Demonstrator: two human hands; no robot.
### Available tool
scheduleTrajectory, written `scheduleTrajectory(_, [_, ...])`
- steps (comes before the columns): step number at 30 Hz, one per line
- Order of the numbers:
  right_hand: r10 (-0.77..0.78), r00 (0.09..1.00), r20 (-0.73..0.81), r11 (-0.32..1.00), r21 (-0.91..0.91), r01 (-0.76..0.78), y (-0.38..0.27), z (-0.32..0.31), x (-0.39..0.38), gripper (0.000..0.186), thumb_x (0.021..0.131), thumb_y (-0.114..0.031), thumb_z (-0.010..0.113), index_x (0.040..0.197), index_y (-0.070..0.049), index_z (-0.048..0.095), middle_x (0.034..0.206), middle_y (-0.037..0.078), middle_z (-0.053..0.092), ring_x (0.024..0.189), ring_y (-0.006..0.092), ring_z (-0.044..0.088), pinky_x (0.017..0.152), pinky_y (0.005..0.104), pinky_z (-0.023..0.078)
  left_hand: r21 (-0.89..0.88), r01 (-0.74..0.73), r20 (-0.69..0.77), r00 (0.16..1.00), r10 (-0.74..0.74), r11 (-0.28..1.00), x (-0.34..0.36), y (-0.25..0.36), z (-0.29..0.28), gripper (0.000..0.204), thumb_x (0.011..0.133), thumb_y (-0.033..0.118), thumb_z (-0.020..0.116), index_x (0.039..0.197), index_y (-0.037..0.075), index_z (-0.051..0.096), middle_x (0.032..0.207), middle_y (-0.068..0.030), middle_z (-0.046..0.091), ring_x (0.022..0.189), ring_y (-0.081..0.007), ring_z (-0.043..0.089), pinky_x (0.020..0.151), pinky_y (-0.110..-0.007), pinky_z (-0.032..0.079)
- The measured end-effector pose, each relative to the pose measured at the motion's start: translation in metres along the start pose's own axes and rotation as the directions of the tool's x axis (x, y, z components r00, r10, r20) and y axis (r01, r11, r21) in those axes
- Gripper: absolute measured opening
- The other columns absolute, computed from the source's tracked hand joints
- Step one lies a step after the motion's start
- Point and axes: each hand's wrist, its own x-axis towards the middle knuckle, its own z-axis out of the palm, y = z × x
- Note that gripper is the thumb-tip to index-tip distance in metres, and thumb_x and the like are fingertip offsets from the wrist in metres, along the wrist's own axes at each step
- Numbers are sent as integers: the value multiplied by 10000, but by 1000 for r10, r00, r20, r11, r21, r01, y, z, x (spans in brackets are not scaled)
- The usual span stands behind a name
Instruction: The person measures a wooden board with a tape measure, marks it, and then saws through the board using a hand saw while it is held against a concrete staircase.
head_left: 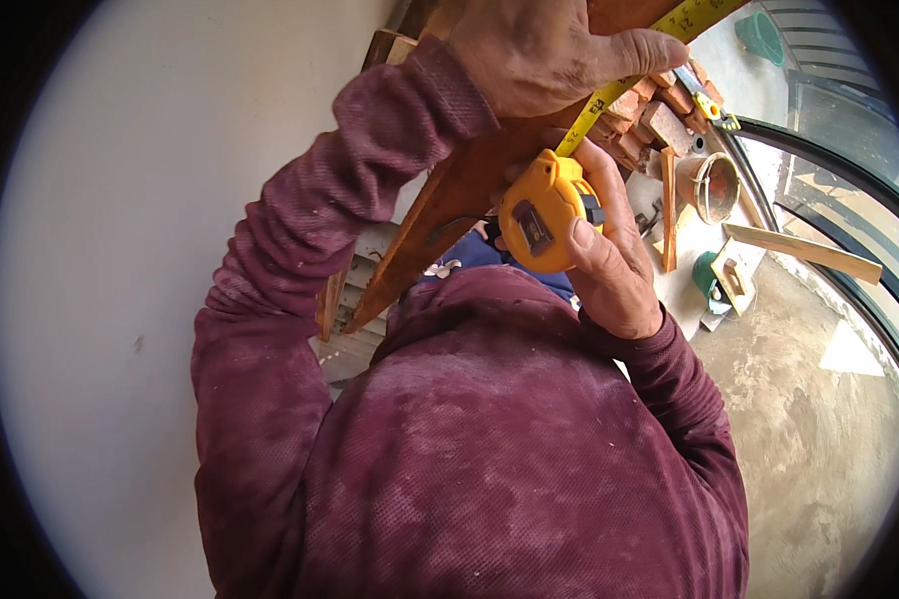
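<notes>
My right hand [614, 265] is wrapped around the yellow case of a tape measure [542, 222], with the thumb on the case's side. From it the yellow blade [587, 118] runs up and right along a long reddish-brown wooden board [449, 195]. My left hand [529, 60] lies over the board higher up, its thumb stretched across the blade and pressing on it. The other fingers of that hand are cut off by the upper edge. The board slants from the top right down toward my left side. A dark curved rod [445, 228] shows beside the board.
A white wall [160, 220] stands close on my left. To the right are piled red bricks [654, 115], a yellow-handled tool [711, 105], a bucket [717, 190], an upright wood strip [669, 215], a loose plank [809, 252], a plastering float [737, 282] and a dark-framed glass panel [849, 165].
</notes>
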Motion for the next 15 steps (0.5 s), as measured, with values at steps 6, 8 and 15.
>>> scheduleTrajectory(6, [-37, 990, 139, 969, 246, 2, -4, -17, 18, 693, 769, -294, 792, 1276, -11, 414, 1084, 70, 527, 1048, 145, 516, 923, 283, 409, -255, 54, 48, 998, -43, 965, 10, -22, 14, 692, 819, 466, 713, 1211, -48, 467, 1005, -141, 641, 938, -213, 646, 833, -327, 531])
scheduleTrajectory(8, [-58, 988, 145, 977, 213, 26, 3, -21, 24, 721, 695, -296, 858, 1215, -12, 447, 968, 68, 591, 921, 140, 584, 814, 279, 478, -319, 135, 77, 990, -117, 938, 5, -20, 9, 666, 821, 466, 711, 1198, -32, 483, 973, -111, 637, 906, -189, 655, 809, -305, 542])
scheduleTrajectory(15, [-172, 958, 230, 963, 245, 114, 10, -33, 38, 704, 648, -387, 863, 1132, -3, 525, 955, 88, 606, 883, 152, 597, 733, 277, 510, -53, 144, -4, 990, -144, 988, 0, 2, 22, 571, 850, 472, 673, 1143, 4, 527, 917, -75, 632, 776, -144, 674, 659, -251, 576])
